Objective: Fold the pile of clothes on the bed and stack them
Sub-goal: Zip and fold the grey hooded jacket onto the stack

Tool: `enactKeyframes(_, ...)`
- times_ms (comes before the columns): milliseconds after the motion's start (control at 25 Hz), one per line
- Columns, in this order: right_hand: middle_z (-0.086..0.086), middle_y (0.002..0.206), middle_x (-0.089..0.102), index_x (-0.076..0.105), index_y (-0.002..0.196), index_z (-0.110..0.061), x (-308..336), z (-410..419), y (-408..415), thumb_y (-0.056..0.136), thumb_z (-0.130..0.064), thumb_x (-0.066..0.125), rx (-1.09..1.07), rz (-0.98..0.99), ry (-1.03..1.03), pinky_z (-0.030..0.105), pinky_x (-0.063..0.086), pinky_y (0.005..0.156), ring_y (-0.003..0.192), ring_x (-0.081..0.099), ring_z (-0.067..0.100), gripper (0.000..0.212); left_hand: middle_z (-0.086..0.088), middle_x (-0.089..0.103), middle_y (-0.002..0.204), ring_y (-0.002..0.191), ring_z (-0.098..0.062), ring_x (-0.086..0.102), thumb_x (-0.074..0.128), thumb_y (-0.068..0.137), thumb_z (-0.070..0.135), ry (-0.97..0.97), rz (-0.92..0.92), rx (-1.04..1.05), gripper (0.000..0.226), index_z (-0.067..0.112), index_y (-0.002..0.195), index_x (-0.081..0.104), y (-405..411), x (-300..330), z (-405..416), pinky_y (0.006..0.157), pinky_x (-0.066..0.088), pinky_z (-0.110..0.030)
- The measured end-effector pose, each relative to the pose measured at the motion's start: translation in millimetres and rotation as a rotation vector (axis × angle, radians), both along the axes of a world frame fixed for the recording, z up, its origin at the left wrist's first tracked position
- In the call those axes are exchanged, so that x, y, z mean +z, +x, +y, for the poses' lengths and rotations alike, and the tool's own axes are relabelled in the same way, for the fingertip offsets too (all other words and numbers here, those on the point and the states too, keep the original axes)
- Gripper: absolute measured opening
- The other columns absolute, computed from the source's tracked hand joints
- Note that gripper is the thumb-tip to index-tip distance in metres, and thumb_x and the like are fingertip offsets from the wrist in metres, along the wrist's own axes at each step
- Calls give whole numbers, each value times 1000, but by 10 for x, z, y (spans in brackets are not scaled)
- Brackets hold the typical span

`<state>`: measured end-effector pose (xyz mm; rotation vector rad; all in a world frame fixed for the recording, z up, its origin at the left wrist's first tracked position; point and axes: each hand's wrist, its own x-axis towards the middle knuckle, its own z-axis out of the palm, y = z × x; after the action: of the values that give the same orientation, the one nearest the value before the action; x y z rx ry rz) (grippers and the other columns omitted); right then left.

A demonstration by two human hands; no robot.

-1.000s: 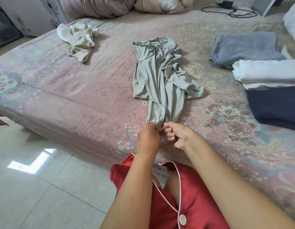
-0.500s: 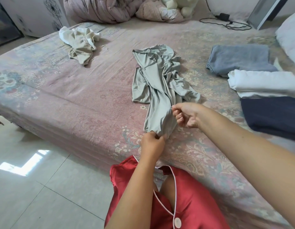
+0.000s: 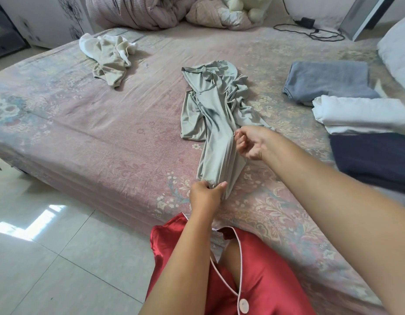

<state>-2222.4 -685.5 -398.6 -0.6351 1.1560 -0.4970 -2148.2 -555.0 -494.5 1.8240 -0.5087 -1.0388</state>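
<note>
Near the front edge of the bed (image 3: pixel 88 142), a grey-green garment (image 3: pixel 214 119) lies bunched up lengthwise on the pink floral sheet, pointing toward the person. Left hand (image 3: pixel 206 194) has its fingers curled around the nearest end of it, right at the mattress edge. Right hand (image 3: pixel 251 143) is a bit further up along the same garment, fingers curled with the fingertips pinching the fabric's right side, though it's hard to see how much cloth is actually in the pinch.

Over on the right there are 3 folded pieces lined up close together: a grey-blue one (image 3: pixel 328 84) furthest back, a white one (image 3: pixel 365 117) touching it in the middle, and a dark navy one (image 3: pixel 374 160) nearest. Far left on the bed sits a crumpled beige and white garment (image 3: pixel 110 56), well apart from everything else. A bundled quilt (image 3: pixel 138 10), a plush toy (image 3: pixel 247 5) and a black charger cable (image 3: pixel 310 30) sit along the back.
</note>
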Motion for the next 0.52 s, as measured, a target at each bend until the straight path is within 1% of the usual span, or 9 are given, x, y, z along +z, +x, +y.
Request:
enactKeyframes(80, -8, 31, 35, 38, 60, -15, 12, -34, 31, 101, -13, 35, -2, 25, -32, 9, 25, 27, 22, 30, 0, 42, -3, 47, 66, 61, -22, 48, 75, 82, 26, 29, -84, -16, 36, 11, 68, 45, -3, 20, 54, 60, 36, -30)
enactKeyframes(120, -8, 32, 36, 39, 61, -15, -19, -8, 39, 102, -14, 36, 37, 66, -54, 10, 26, 27, 23, 31, 0, 41, -8, 53, 86, 81, -27, 55, 73, 82, 31, 54, -220, -3, 32, 8, 87, 51, -16, 72, 77, 70, 40, -33)
enactKeyframes(200, -8, 33, 36, 40, 64, -15, -122, 60, 42, 102, -16, 37, 117, 123, -84, 9, 26, 27, 24, 30, 0, 38, -14, 42, 127, 120, -32, 42, 70, 83, 37, 84, -579, 77, 63, 7, 129, 40, -11, 115, -9, 98, 35, -43)
enactKeyframes(240, -8, 34, 36, 41, 65, -15, -170, 86, 38, 102, -17, 37, 139, 137, -93, 9, 26, 28, 24, 30, 0, 37, -15, 40, 134, 125, -33, 39, 70, 83, 34, 9, -749, 88, 67, 7, 135, 38, 6, 131, -114, 102, 32, -46)
enactKeyframes(280, -8, 34, 37, 42, 66, -15, -198, 104, 29, 102, -17, 38, 152, 145, -99, 9, 26, 28, 25, 30, 0, 35, -16, 48, 129, 120, -35, 46, 72, 82, 28, -113, -887, 76, 59, 5, 130, 48, 10, 189, -230, 98, 38, -48)
enactKeyframes(320, -8, 34, 38, 43, 67, -15, -207, 117, 16, 101, -17, 40, 159, 154, -103, 9, 27, 28, 25, 31, 1, 35, -17, 60, 111, 101, -35, 58, 75, 75, 23, -227, -1013, 52, 46, 3, 114, 60, 24, 236, -350, 83, 47, -44)
enactKeyframes(400, -7, 35, 43, 48, 67, -12, -202, 124, -16, 101, -18, 44, 159, 173, -107, 10, 31, 29, 26, 36, 1, 35, -11, 63, 65, 56, -29, 60, 83, 53, 15, -256, -1105, -40, 27, 5, 71, 65, 53, 272, -562, 51, 40, -27)
enactKeyframes(440, -7, 35, 46, 50, 67, -11, -200, 131, -34, 100, -19, 45, 157, 181, -108, 10, 34, 29, 26, 39, 1, 35, -9, 58, 53, 46, -27, 55, 86, 47, 11, -231, -1079, -107, 28, 7, 58, 61, 62, 302, -622, 48, 31, -23)
enactKeyframes(520, -6, 36, 48, 52, 66, -9, -211, 141, -70, 100, -20, 47, 152, 188, -106, 11, 37, 30, 27, 43, 1, 36, -10, 61, 59, 53, -29, 58, 81, 60, 9, -151, -1039, -215, 20, 7, 59, 61, 58, 284, -684, 52, 30, -26)
